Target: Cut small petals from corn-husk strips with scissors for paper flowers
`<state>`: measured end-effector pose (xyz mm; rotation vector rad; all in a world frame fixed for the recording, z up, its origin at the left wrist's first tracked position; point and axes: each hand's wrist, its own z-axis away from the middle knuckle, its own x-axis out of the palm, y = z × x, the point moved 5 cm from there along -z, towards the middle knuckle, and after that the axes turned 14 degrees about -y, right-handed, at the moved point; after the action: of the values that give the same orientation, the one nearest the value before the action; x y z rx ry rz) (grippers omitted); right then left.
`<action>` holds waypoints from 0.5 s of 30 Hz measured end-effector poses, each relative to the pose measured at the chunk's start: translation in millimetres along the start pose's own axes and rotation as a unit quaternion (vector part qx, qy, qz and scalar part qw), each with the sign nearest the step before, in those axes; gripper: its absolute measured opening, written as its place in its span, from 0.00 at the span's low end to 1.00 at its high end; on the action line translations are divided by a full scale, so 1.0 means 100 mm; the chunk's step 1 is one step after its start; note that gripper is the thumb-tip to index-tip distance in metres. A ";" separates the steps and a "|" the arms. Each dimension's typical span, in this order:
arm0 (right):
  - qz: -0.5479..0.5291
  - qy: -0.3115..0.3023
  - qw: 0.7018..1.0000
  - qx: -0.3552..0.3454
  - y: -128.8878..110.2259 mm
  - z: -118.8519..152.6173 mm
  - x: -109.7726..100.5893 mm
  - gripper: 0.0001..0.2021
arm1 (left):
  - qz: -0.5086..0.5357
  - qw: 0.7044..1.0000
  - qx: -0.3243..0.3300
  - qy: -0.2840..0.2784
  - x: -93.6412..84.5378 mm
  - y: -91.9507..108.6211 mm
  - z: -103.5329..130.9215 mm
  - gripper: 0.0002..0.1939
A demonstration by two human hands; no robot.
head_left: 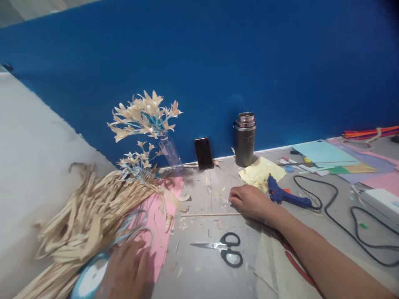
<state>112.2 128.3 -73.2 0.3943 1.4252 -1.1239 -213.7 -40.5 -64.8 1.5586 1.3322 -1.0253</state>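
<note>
My left hand (126,265) lies low at the left with its fingers stretched out. It is beside a roll of light blue ribbon (93,276), over a pink sheet (159,232). My right hand (249,202) rests on the table with fingers curled; whatever is under them is hidden. A thin stick (212,214) runs along the table, its right end close to that hand. Between both hands lie black-handled scissors (222,247), blades pointing left. Just right of my right hand are a blue glue gun (288,193) and a yellow paper (263,171).
Dried husk strips (84,220) heap at the left. Behind them, husk flowers (148,112) stand in a clear bottle (171,153). A phone (203,153) and a dark flask (245,141) stand by the blue wall. A black cord (335,195) loops at right; red-handled pliers (299,268) lie under my forearm.
</note>
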 end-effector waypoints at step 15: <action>-0.030 0.013 0.999 -0.031 0.12 -0.05 0.12 0.17 | 0.065 0.990 -0.026 -0.121 0.10 -0.10 -1.36 0.16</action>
<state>115.9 133.7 -90.2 0.3257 1.4984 -1.1234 -213.1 91.6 -30.9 1.4130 1.0700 -1.0529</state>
